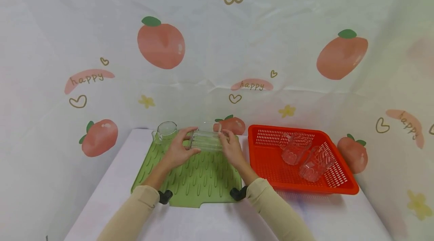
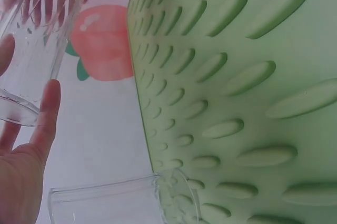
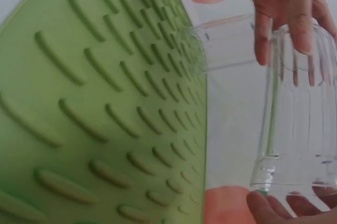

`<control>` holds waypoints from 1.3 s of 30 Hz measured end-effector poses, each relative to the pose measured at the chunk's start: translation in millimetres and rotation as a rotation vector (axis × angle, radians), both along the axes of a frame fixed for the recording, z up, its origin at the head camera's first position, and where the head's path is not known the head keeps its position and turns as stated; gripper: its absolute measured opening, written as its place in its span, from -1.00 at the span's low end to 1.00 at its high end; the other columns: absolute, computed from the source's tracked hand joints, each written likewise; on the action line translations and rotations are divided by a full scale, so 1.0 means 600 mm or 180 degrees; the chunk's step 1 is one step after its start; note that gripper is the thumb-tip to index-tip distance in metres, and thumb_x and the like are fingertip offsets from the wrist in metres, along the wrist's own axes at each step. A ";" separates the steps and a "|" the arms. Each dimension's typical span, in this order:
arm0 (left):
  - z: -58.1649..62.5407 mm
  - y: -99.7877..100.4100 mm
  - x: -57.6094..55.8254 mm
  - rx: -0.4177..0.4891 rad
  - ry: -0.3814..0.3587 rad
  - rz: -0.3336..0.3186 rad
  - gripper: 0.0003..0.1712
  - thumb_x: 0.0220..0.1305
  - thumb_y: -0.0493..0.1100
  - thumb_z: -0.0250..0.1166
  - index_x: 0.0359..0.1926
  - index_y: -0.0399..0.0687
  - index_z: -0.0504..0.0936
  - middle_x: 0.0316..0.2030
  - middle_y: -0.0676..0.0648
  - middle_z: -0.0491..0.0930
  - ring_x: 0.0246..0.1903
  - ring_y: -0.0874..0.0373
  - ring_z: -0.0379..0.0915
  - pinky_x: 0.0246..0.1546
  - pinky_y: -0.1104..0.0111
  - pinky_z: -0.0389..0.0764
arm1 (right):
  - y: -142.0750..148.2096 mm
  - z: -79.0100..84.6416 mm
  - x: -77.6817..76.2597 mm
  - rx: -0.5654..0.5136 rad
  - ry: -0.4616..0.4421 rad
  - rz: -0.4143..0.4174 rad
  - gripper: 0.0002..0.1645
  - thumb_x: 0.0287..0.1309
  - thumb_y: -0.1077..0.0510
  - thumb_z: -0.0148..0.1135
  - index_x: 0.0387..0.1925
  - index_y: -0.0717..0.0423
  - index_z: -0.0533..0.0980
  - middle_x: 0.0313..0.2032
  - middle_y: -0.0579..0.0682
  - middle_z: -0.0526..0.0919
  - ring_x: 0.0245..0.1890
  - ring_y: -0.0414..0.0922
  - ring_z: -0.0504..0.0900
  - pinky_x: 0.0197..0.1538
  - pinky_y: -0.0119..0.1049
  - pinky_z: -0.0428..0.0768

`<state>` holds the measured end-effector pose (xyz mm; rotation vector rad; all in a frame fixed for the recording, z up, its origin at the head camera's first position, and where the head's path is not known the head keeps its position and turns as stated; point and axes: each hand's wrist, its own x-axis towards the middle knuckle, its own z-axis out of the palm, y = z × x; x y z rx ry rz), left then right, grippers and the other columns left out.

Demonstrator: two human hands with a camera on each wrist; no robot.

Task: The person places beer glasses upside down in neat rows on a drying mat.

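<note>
Both my hands hold one clear glass mug (image 1: 207,141), lying sideways in the air over a green drying mat (image 1: 198,175) with raised oval ridges. My left hand (image 1: 177,152) grips its left end, thumb below and fingers above. At the other end, my right hand (image 1: 232,150) holds it with curled fingers. The mug's handle (image 1: 217,125) points up and away. Facets show through the glass in the right wrist view. A second glass mug (image 1: 167,129) stands at the mat's back left corner, just behind my left hand.
To the right stands a red plastic basket (image 1: 271,175) with perforated walls, and two glass mugs (image 1: 295,150) lie in its right half. Black straps (image 1: 238,193) circle both wrists. A white cloth with printed fruit hangs behind the table (image 1: 190,226).
</note>
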<state>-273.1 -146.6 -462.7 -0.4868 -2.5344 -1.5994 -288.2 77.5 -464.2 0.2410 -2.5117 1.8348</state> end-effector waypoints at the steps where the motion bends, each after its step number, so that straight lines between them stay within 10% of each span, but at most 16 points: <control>1: 0.001 0.000 0.001 -0.0008 0.0003 -0.0003 -0.09 0.14 -0.27 0.54 0.45 0.27 0.35 0.44 -0.13 0.27 0.30 -0.27 0.41 -0.03 0.13 0.75 | -0.001 0.000 0.001 0.0113 0.0092 0.0014 -0.36 0.54 -0.11 0.02 0.41 0.21 0.34 0.35 0.19 0.49 0.30 0.19 0.55 0.33 0.16 0.54; 21: 0.008 -0.001 0.008 -0.0265 -0.0056 0.0161 -0.18 0.29 -0.02 0.45 0.49 0.13 0.30 0.42 -0.18 0.29 0.19 -0.26 0.53 -0.14 0.15 0.76 | -0.012 -0.012 0.034 0.2753 0.1972 -0.0147 0.12 0.01 -0.19 0.58 0.44 0.25 0.27 0.27 0.20 0.48 0.26 0.15 0.42 0.36 0.00 0.49; 39: 0.027 0.004 0.010 -0.0383 0.0055 0.0015 -0.19 0.31 0.05 0.42 0.50 0.16 0.28 0.39 -0.18 0.36 0.16 -0.25 0.56 -0.12 0.12 0.75 | -0.033 -0.008 0.036 0.3014 0.2103 -0.0295 0.05 -0.11 -0.18 0.66 0.33 0.12 0.35 0.19 0.09 0.52 -0.01 0.07 0.42 0.00 -0.01 0.40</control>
